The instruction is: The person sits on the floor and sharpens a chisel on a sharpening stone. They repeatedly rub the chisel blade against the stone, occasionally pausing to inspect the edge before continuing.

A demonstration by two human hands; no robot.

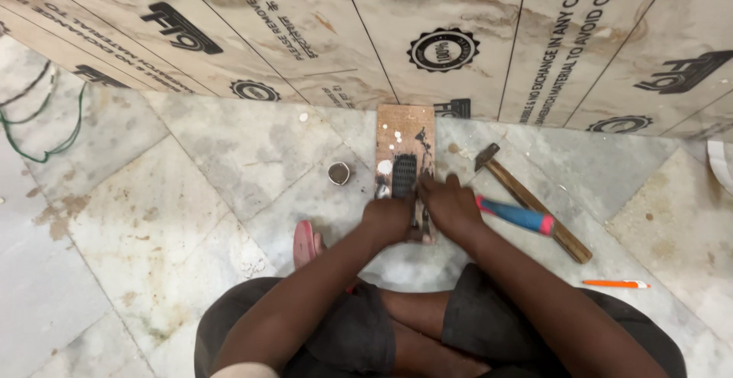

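Observation:
A small brown wooden board (pixel 403 127), spattered with white and black paint, lies on the marble floor in front of me. On its near half sits a black ridged rectangular piece (pixel 404 175). My left hand (pixel 387 220) rests fisted at the board's near left corner, just below the black piece. My right hand (pixel 450 208) presses on the board's near right edge, fingers touching the black piece's side. What either hand grips is hidden between them.
A wooden-handled hammer (pixel 527 200) and a blue-and-pink handled tool (pixel 517 215) lie right of my right hand. An orange pen (pixel 615 284) lies further right. A small round metal cap (pixel 338 172) sits left of the board. Printed wall panels (pixel 321 34) stand behind; green wire (pixel 47 130) at left.

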